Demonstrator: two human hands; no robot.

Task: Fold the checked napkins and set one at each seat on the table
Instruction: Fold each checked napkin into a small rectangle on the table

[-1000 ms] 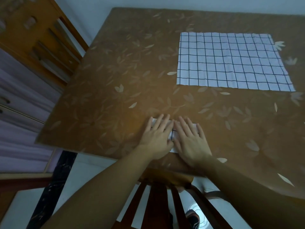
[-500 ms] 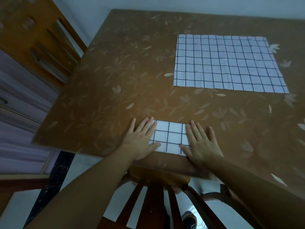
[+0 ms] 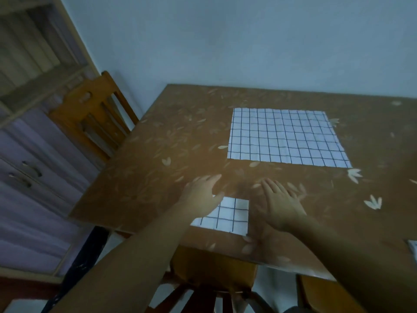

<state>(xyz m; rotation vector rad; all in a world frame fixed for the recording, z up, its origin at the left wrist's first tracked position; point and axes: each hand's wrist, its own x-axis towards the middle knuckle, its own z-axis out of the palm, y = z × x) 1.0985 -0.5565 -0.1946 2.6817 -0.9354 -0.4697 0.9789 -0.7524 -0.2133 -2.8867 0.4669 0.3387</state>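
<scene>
Head view. Folded napkin [image 3: 225,214] lies flat at the near edge of the tabletop [image 3: 158,177], in front of a wooden chair [image 3: 214,274]. Left hand [image 3: 200,195] is over its left corner, right hand [image 3: 282,204] just beside its right edge. Both grips released: fingers straight, holding nothing. Unfolded napkin [image 3: 286,137] is spread flat farther back, well apart.

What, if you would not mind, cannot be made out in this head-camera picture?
Head view only.
Folded napkin: left part hidden behind the left hand and forearm.
White object at the right edge: cut off by the frame, kind unclear.
Right hand: motion-blurred; contact with the table cannot be told.
</scene>
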